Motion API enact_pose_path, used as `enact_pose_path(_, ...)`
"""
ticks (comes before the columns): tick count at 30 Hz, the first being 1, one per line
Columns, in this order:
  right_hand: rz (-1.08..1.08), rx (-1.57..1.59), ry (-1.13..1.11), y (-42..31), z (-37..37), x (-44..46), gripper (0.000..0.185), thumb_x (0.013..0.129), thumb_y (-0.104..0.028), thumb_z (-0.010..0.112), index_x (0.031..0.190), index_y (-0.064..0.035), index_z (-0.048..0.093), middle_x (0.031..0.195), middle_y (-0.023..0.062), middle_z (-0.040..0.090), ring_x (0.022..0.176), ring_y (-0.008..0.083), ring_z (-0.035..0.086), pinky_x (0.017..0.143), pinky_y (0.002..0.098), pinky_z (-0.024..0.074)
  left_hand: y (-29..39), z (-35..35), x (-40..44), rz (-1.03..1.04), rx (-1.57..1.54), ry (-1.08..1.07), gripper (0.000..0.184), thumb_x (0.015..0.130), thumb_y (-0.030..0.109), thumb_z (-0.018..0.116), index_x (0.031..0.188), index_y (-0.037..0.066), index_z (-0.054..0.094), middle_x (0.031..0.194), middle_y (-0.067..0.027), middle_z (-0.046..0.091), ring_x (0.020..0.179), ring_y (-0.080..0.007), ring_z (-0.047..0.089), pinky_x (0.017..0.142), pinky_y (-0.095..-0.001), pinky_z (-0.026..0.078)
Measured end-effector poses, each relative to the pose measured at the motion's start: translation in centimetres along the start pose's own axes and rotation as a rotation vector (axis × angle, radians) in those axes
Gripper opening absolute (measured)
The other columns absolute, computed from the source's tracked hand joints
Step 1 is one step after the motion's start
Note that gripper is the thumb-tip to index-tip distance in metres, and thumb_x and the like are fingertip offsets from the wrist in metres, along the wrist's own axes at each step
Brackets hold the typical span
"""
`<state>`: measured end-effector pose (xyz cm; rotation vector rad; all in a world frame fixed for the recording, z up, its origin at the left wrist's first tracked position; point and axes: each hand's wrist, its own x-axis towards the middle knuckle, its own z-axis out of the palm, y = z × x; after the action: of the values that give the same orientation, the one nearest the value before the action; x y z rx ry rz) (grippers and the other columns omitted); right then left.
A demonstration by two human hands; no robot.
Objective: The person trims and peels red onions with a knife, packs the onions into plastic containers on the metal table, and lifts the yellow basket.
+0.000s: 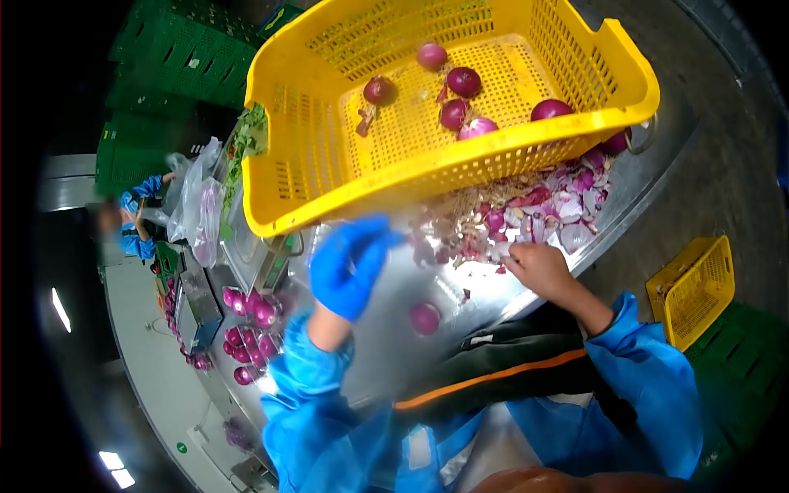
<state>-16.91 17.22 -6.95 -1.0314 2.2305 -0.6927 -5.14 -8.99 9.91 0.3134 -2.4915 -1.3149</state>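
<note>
My left hand (pixel 349 264), in a blue glove, is raised over the metal table (pixel 374 349), below the near side of the yellow crate (pixel 329 201). Its fingers are bent and blurred; whether they hold anything is unclear. My bare right hand (pixel 538 267) has its fingers curled at the edge of the onion skins (pixel 567 201); anything inside them is hidden. A single red onion (pixel 425 319) lies on the table between my two arms. Several red onions (pixel 464 81) and bits of dry skin lie inside the tilted yellow crate.
Packs of red onions (pixel 251 345) sit at the left, near a scale (pixel 259 255) and plastic bags (pixel 197 201). Green crates (pixel 185 57) stand behind. Another person (pixel 138 218) is at the far left. A smaller yellow crate (pixel 694 292) stands at the right on green crates.
</note>
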Motion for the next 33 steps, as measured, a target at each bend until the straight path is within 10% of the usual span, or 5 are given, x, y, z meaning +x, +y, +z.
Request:
enact_pose_path(8, -0.157, 0.06, 0.106, 1.6, -0.8, 0.3, 0.02, 0.087, -0.027, 0.065, 0.089, -0.0071, 0.061, 0.081, 0.0149, 0.064, 0.076, 0.0337, 0.064, 0.065, 0.045, 0.0492, -2.4, 5.5, 22.8, 0.249, 0.302, -0.498, 0.039, 0.087, 0.013, 0.071, 0.124, 0.011, 0.061, 0.11, -0.0074, 0.066, 0.097, -0.0177, 0.063, 0.081, -0.0326, 0.051)
enact_pose_path(11, -0.172, 0.203, 0.13, 3.4, -0.6, 0.6, 0.02, 0.086, -0.026, 0.066, 0.088, -0.0069, 0.061, 0.081, 0.0148, 0.064, 0.075, 0.0341, 0.063, 0.065, 0.044, 0.0487, -6.3, 9.4, 25.2, 0.356, 0.421, -0.633, 0.031, 0.085, 0.018, 0.068, 0.115, 0.01, 0.064, 0.105, -0.0153, 0.066, 0.098, -0.0341, 0.065, 0.084, -0.0428, 0.052)
enact_pose_path(23, -0.172, 0.343, 0.169, 4.7, -1.1, 3.0, 0.033, 0.087, -0.017, 0.066, 0.116, -0.0012, 0.063, 0.114, 0.021, 0.063, 0.107, 0.041, 0.057, 0.094, 0.0466, 0.0445, -10.9, 17.9, 24.5, 0.53, 1.014, -1.003, 0.015, 0.082, 0.023, 0.06, 0.094, 0.013, 0.058, 0.09, -0.0106, 0.063, 0.079, -0.0371, 0.062, 0.066, -0.0456, 0.051)
enact_pose_path(29, -0.017, 0.549, 0.094, 5.8, -0.8, 1.7, 0.028, 0.088, -0.03, 0.066, 0.1, -0.0052, 0.07, 0.09, 0.0195, 0.068, 0.084, 0.036, 0.065, 0.078, 0.0441, 0.0499, -9.8, 13.2, 24.6, 0.422, 0.403, -0.719, 0.074, 0.067, 0.034, 0.082, 0.131, 0.011, 0.052, 0.117, -0.0174, 0.062, 0.101, -0.0356, 0.064, 0.085, -0.0442, 0.054)
enact_pose_path(33, 0.19, 0.577, 0.208, 4.6, -3.1, 1.9, 0.027, 0.088, -0.028, 0.066, 0.09, -0.0014, 0.064, 0.081, 0.0228, 0.063, 0.079, 0.0413, 0.062, 0.07, 0.0466, 0.0484, -3.6, 8.0, 25.2, -0.054, -0.076, -0.614, 0.069, 0.08, 0.032, 0.076, 0.139, 0.011, 0.045, 0.122, -0.0119, 0.062, 0.105, -0.0241, 0.063, 0.087, -0.0365, 0.053)
